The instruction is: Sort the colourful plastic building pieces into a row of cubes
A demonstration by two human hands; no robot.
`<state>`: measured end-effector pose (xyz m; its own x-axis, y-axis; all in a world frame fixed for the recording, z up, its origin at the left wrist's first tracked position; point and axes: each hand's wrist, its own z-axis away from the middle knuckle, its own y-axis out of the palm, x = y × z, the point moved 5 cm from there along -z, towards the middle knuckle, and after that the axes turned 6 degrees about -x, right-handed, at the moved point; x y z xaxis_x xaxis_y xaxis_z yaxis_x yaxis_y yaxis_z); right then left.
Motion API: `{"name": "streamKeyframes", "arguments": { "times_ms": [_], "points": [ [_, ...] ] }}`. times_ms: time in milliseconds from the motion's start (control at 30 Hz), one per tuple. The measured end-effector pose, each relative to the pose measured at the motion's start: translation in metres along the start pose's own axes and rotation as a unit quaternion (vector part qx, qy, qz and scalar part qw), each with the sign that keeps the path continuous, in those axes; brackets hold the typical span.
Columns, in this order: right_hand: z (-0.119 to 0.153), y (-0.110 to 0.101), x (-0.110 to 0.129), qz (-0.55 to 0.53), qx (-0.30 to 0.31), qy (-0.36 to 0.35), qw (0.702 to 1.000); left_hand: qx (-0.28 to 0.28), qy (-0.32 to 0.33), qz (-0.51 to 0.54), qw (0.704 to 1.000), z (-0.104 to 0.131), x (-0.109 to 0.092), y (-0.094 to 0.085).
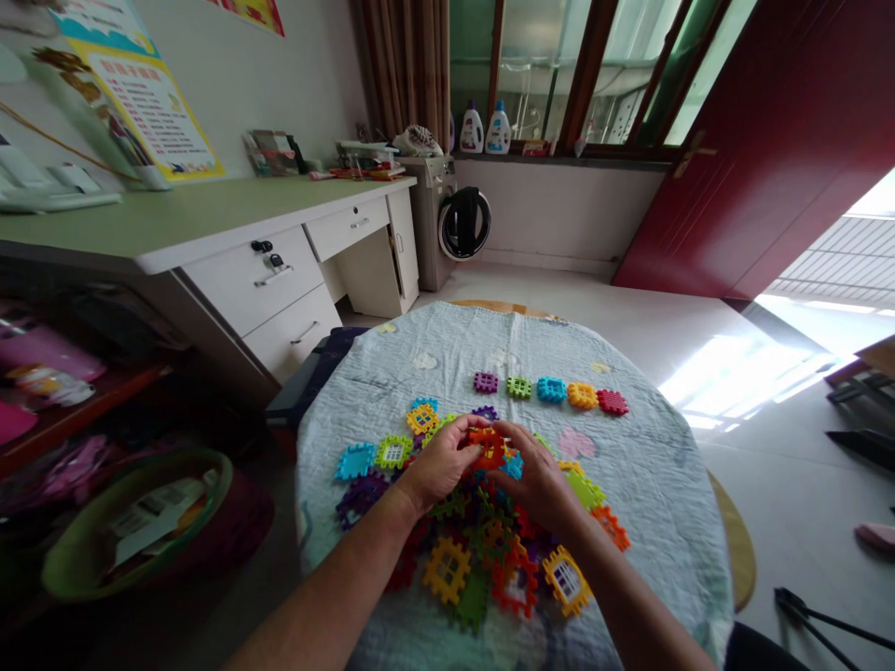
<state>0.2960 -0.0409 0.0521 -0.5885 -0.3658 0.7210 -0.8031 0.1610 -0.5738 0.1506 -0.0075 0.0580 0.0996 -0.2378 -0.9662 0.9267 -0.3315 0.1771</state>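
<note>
Over a heap of plastic building tiles, my left hand [440, 459] pinches an orange window tile [488, 448] by its left side. My right hand [535, 473] has its fingers around the right side of that same tile. Beneath and around both hands lie toothed tiles, among them a yellow tile [447, 570], a green tile [473, 596] and a blue tile [356, 461]. Beyond the heap runs a row of small blocks, from a purple block [486, 382] on the left to a red block [612, 402] on the right. My hands and forearms hide part of the heap.
A pale patterned cloth [629, 578] covers the round table. Left of it stand a white desk [266, 270] and a basket [230, 480] holding papers. Farther back are a washing machine [430, 224] with its door open and a red door [734, 177].
</note>
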Motion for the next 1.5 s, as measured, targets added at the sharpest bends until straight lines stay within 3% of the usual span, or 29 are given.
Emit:
{"name": "streamKeyframes", "arguments": {
  "times_ms": [400,667,767,833,933,1033,1100,1200,1367,1500],
  "points": [
    [-0.001,0.0,0.004,0.012,-0.021,0.019,1.0,-0.037,0.013,-0.02,0.999,0.002,-0.004,-0.001],
    [-0.001,-0.002,0.006,0.007,-0.021,0.014,1.0,-0.02,0.026,-0.026,0.999,0.003,-0.002,0.0],
    [-0.002,-0.004,0.006,0.008,-0.017,0.017,1.0,-0.007,0.066,-0.093,0.993,0.005,-0.008,-0.001],
    [-0.003,-0.005,0.004,0.011,-0.014,0.024,1.0,-0.001,0.131,-0.203,0.97,0.007,-0.018,0.0],
    [-0.003,-0.005,0.0,0.02,-0.002,0.032,0.999,0.025,0.228,-0.39,0.892,0.01,-0.031,0.006],
    [-0.004,-0.005,-0.001,0.028,0.009,0.031,0.999,0.049,0.261,-0.516,0.815,0.009,-0.036,0.013],
    [-0.004,-0.005,0.0,0.029,0.01,0.029,0.999,0.051,0.268,-0.56,0.782,0.006,-0.037,0.015],
    [-0.004,-0.005,0.003,0.025,0.009,0.025,0.999,0.057,0.279,-0.582,0.761,0.002,-0.038,0.017],
    [-0.003,-0.004,0.002,0.027,0.008,0.023,0.999,0.09,0.297,-0.582,0.752,-0.003,-0.041,0.015],
    [0.0,-0.007,-0.004,0.022,0.007,0.018,1.0,0.102,0.304,-0.575,0.753,-0.017,-0.043,0.0]
  ]
}}
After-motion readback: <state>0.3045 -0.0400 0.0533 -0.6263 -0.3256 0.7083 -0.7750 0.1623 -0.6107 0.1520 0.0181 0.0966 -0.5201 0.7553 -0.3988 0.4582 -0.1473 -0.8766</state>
